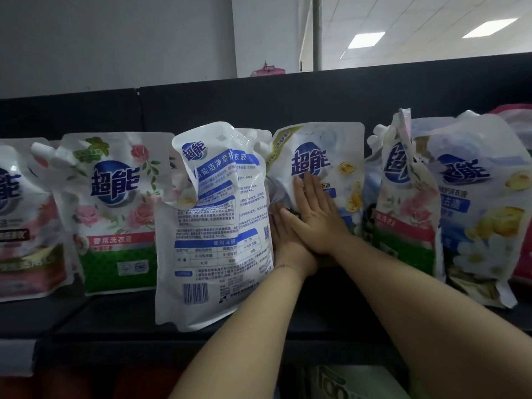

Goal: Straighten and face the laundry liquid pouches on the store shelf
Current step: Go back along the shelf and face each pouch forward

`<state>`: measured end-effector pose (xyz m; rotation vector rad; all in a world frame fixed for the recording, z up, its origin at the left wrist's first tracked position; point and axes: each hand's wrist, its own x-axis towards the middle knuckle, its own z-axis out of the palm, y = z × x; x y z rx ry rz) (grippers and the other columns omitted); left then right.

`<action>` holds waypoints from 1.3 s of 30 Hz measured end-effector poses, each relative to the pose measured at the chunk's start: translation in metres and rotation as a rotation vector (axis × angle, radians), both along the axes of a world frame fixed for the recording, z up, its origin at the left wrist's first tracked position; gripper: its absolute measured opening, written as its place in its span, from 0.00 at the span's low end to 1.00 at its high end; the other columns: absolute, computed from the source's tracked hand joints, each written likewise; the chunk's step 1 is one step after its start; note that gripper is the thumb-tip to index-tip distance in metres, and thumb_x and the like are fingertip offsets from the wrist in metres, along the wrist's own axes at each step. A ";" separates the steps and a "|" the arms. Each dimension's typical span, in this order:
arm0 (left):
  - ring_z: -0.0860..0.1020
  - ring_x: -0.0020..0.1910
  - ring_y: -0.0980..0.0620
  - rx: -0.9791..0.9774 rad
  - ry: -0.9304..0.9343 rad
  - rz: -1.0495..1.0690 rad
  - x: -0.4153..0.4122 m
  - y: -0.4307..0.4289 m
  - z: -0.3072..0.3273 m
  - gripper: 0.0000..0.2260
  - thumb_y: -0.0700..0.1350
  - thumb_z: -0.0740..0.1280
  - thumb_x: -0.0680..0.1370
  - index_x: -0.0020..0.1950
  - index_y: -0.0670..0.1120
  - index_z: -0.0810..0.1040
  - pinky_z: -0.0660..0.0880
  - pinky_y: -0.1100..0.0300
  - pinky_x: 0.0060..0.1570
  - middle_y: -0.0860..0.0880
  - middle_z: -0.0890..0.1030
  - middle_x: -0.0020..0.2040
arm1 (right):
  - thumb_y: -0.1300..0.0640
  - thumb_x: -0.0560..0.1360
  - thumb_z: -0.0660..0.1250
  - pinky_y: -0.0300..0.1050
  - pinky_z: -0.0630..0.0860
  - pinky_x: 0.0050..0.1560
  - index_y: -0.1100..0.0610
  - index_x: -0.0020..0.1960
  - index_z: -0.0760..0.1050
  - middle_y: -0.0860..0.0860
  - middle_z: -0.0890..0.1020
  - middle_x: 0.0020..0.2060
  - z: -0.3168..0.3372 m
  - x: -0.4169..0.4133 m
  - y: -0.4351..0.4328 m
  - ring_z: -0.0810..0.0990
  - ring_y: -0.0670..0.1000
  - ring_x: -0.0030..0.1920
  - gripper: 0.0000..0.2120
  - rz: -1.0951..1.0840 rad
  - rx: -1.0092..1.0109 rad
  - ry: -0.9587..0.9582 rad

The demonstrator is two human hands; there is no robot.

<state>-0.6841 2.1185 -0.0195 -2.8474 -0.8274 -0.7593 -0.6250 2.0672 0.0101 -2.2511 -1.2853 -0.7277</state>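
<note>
Head view: we see our right hand [315, 217] laid flat on the front of the yellow-flower pouch [331, 151]. Its fingers [302, 185] are straight and close together, pressing just under the blue logo and gripping nothing. Our left hand [283, 237] lies partly beneath it. Its fingers [275, 214] reach up along that pouch's lower left edge and look stretched out rather than curled, though the right hand covers most of them and we cannot see their tips. This pouch stands upright, front out, towards the back of the black shelf [115, 321]. Just left of it and further forward, the back-facing pouch [213, 240] shows its printed instructions and barcode, its top corner folded over. Left of that stands the rose pouch [115, 203], front out, then a pink pouch [20, 231] at the frame's edge. To the right, a turned pouch [403, 214] stands at an angle, overlapping the blue-label pouch [478, 208]. The pouches are opaque, so we cannot see what is in them. Below the shelf a printed box [342, 384] shows.
</note>
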 end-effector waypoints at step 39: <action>0.75 0.53 0.46 -0.907 -0.894 -0.049 -0.220 0.054 0.029 0.13 0.54 0.61 0.79 0.57 0.49 0.76 0.70 0.54 0.54 0.49 0.78 0.55 | 0.52 0.70 0.62 0.41 0.65 0.28 0.57 0.35 0.72 0.52 0.77 0.31 -0.002 -0.212 0.007 0.76 0.55 0.30 0.09 0.303 0.297 -0.277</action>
